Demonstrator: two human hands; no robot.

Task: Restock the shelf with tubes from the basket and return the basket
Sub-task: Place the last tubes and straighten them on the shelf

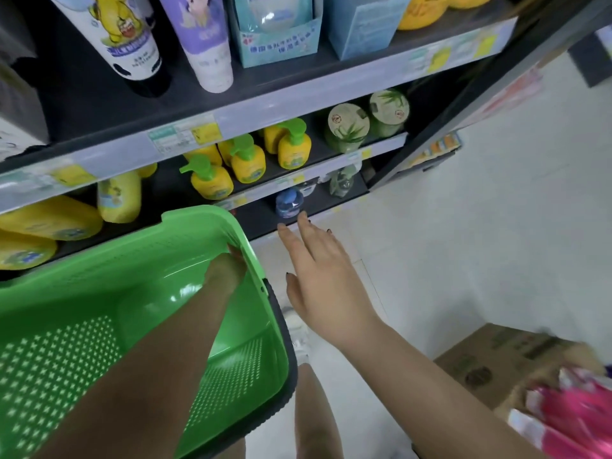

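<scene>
A green plastic basket (pixel 82 309) fills the lower left, and no tubes show inside it. My left hand (pixel 228 270) reaches across the inside and grips its far right rim. My right hand (pixel 318 276) hovers just right of the basket with fingers spread and nothing in it. Two tubes stand cap-down on the upper shelf (pixel 265 104): a white tube with a yellow cartoon (pixel 122 31) and a purple and white tube (pixel 205 41).
Yellow pump bottles (pixel 248 160) and green aloe jars (pixel 347 127) fill the middle shelf, with a blue bottle (pixel 289 202) on the lowest one. A cardboard box (pixel 496 362) and pink packets (pixel 563 412) sit on the white floor at the lower right.
</scene>
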